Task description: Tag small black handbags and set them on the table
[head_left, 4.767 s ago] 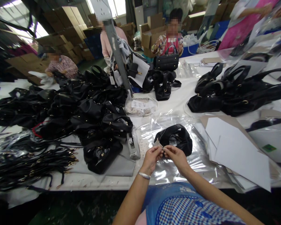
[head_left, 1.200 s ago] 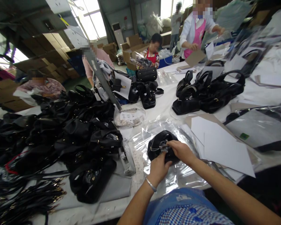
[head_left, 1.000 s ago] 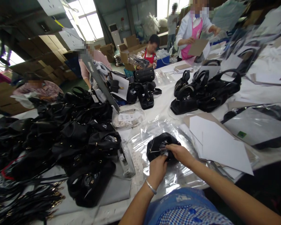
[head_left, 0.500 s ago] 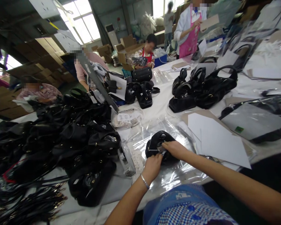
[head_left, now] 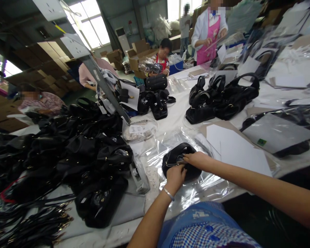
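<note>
Black handbag between two hands, with hazards judged from left to right; lower left of the frame, loose black straps [head_left: 28, 220] with brass-coloured clips lie beside a heap of black bags [head_left: 77, 148]; a bag dragged across the clips could snag or be scratched. Left of centre, a grey device [head_left: 140, 177], seemingly a tape dispenser, stands just beside the clear film [head_left: 191, 191]; an outward swing of the left forearm might knock it. Near the centre, the left hand [head_left: 176, 176] has its fingers curled nearly together at the near edge of the bag's opening; whether it pinches anything cannot be told. The black handbag [head_left: 170, 155] lies on the film, just below mid-frame, its handle arched beyond the opening; a thin pale line [head_left: 172, 165], perhaps a cord, crosses its left side and could twist or pull loose if the hands tugged apart; the slick film could let the bag slide. Right of centre, the right hand [head_left: 198, 161] reaches in, thumb and fingers almost closed at the opening; any grip there is hidden. Farther right, white sheets [head_left: 235, 151] lie partly under the right forearm; a sweep of it could shift or crease them.
</note>
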### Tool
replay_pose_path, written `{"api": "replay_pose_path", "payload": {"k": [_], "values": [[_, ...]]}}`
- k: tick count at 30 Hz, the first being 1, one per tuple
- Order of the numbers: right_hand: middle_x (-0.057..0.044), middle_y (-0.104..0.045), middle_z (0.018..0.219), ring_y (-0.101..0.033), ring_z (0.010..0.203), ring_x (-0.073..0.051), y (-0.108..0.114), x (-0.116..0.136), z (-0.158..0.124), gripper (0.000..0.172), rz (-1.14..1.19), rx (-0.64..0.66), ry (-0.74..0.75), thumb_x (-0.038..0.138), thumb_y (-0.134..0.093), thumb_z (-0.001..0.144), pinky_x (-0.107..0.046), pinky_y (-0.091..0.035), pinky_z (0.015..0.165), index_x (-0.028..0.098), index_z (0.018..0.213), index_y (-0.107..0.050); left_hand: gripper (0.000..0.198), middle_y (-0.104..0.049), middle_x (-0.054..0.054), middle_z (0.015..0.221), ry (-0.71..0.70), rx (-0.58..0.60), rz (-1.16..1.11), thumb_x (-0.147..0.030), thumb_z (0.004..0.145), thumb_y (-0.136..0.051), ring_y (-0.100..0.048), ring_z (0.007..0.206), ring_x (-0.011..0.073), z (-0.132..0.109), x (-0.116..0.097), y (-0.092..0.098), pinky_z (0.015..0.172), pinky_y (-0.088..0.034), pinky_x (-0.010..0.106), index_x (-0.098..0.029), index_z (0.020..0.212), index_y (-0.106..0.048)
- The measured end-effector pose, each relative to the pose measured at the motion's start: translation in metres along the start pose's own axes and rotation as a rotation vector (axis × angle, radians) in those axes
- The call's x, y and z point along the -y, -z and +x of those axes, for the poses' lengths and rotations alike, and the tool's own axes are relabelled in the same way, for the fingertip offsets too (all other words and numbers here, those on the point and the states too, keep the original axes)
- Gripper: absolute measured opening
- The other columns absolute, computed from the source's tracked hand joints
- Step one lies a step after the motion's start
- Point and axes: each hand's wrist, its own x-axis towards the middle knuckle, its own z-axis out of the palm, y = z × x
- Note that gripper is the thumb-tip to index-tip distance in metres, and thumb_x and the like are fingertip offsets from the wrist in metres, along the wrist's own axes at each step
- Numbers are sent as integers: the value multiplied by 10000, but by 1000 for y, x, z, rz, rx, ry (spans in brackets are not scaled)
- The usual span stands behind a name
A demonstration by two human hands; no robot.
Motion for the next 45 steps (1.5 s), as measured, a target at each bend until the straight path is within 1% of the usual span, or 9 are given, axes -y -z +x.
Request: {"api": "replay_pose_path", "payload": {"k": [7, 14, 18, 21, 24, 31, 34, 37, 45], "values": [[-58, -657, 1176, -648, 969, -176, 6, -26, -31, 416, 162, -7, 54, 62, -540, 814, -234, -497, 706, 248, 1179, -614, 382, -693, -18, 1167, -278, -16, -136, -66, 842, -480, -580, 1135, 161, 4, 27, -3, 999, -426, 328, -268, 1092, -686], [-103, -536, 1363, -544, 1179, -247, 5, -32, -34, 582, 91, 33, 105, 36, -622, 721, -295, -506, 759, 216, 1270, -555, 365, -659, 14, 1229, -527, 56, -63, -79, 851, -483, -522, 1212, 171, 7, 32, 2, 1000, -405, 333, -233, 1130, -662], [-99, -654, 1105, -614, 986, -219, 6, -25, -26, 384, 76, 66, 22, 75, -625, 731, -257, -492, 652, 197, 1094, -653, 300, -699, 49, 1132, -344, 42, -57, -289, 842, -559, -614, 1070, 221, 3, 13, 1, 929, -456, 343, -217, 1111, -669], [-91, -651, 1007, -610, 931, -218, 10, -25, -21, 271, 22, 140, 21, 84, -633, 731, -249, -468, 624, 191, 974, -687, 439, -735, 75, 963, -129, -10, -49, -533, 891, -440, -662, 917, 243, 5, -2, -4, 829, -490, 354, -208, 1014, -709], [-76, -640, 976, -613, 909, -219, 16, -28, -21, 163, 6, 196, 42, 142, -627, 775, -248, -448, 621, 196, 914, -693, 418, -736, 60, 962, -46, -41, -56, -526, 910, -424, -664, 908, 228, 9, -8, -9, 815, -484, 335, -245, 1038, -705], [-56, -661, 1004, -642, 769, -167, 22, -14, -22, 280, 79, 183, -153, 95, -446, 843, -234, -413, 607, 213, 1018, -631, 242, -714, 39, 1055, -305, -3, 1, -314, 933, -480, -638, 990, 197, 5, 3, -12, 853, -459, 309, -240, 1086, -653], [-94, -663, 1048, -648, 805, -186, 13, -6, -17, 373, 89, 148, -233, 40, -410, 808, -252, -433, 650, 179, 1101, -594, 282, -689, 69, 1104, -467, 7, 55, -221, 966, -381, -615, 1042, 205, -1, 4, -16, 873, -452, 330, -205, 1137, -604], [-125, -659, 1092, -648, 888, -209, 7, -5, -10, 388, 149, 115, -270, 32, -393, 810, -276, -457, 729, 141, 1134, -577, 299, -688, 109, 1060, -477, 26, 70, -198, 966, -352, -617, 1022, 216, -5, 0, -19, 891, -450, 350, -172, 1125, -603], [-79, -677, 1035, -650, 892, -201, 19, -13, -8, 284, 225, 193, -110, 108, -457, 836, -262, -461, 752, 200, 966, -691, 523, -722, 118, 895, 4, 46, -25, -578, 893, -384, -669, 855, 272, 4, -25, -16, 789, -501, 379, -169, 940, -706]]}}
